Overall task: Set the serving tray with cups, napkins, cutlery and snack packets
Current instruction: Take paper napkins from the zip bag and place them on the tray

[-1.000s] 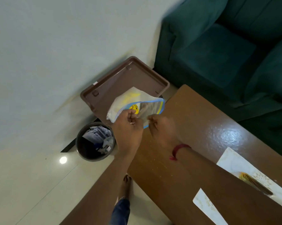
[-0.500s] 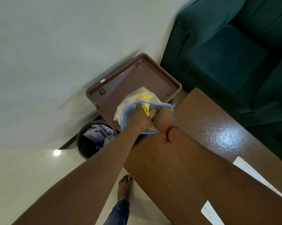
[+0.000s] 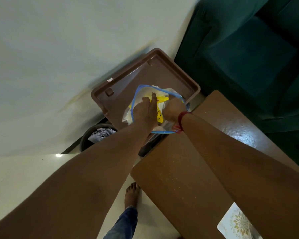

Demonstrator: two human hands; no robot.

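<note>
While both hands grip it, snack packet [image 3: 160, 107] lies crumpled.

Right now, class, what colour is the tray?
Brown; the tray shows best in the head view, the only one.

Brown tray [image 3: 128, 80]: smooth moulded plastic, slight sheen. Snack packet [image 3: 160, 100]: thin crinkly plastic film, clear with blue edge, yellow print. Desk [image 3: 214, 135]: polished wood, glossy highlight, fine pale specks. Sofa [image 3: 248, 49]: teal cloth, matt, velvety. Floor [image 3: 16, 178]: pale glossy tile. Placemat [image 3: 236, 223]: white, printed pattern.
</note>
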